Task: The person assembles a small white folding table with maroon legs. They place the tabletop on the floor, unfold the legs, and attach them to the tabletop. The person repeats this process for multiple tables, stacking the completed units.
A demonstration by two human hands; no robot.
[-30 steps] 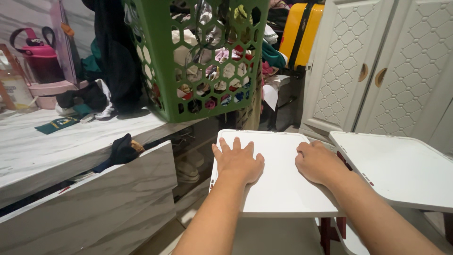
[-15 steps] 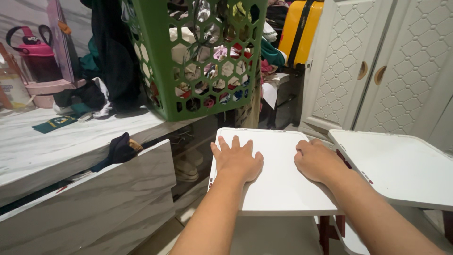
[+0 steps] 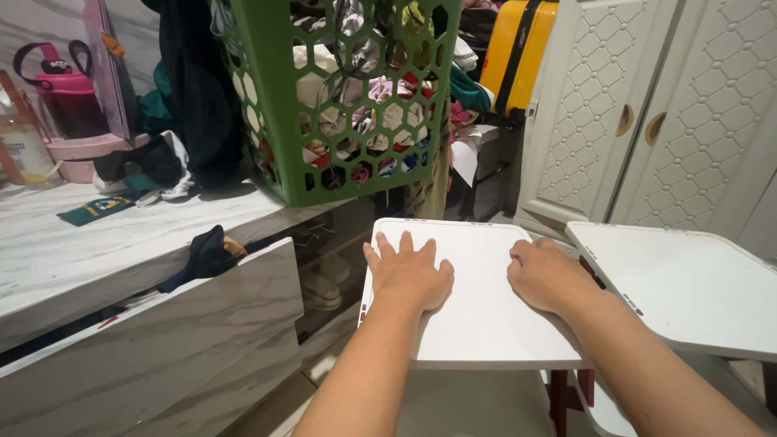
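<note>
Both hands rest on a white square tabletop (image 3: 477, 332) just in front of me. My left hand (image 3: 409, 273) lies flat on its left half, palm down, fingers spread. On the right half, near the edge, my right hand (image 3: 547, 275) lies with its fingers curled under. Neither hand holds anything. A second white tabletop (image 3: 688, 283) adjoins the first on the right, tilted a little.
A green openwork laundry basket (image 3: 340, 89) full of clothes stands on a marble-patterned counter (image 3: 97, 251) at left, whose drawer (image 3: 162, 348) hangs open with a dark cloth (image 3: 202, 255) over its edge. A pink bottle (image 3: 69, 97), a yellow suitcase (image 3: 518, 48) and white patterned cupboard doors (image 3: 647, 113) stand behind.
The view has shifted down slightly, and the hands stay flat on the tabletop in nearly the same spots.
</note>
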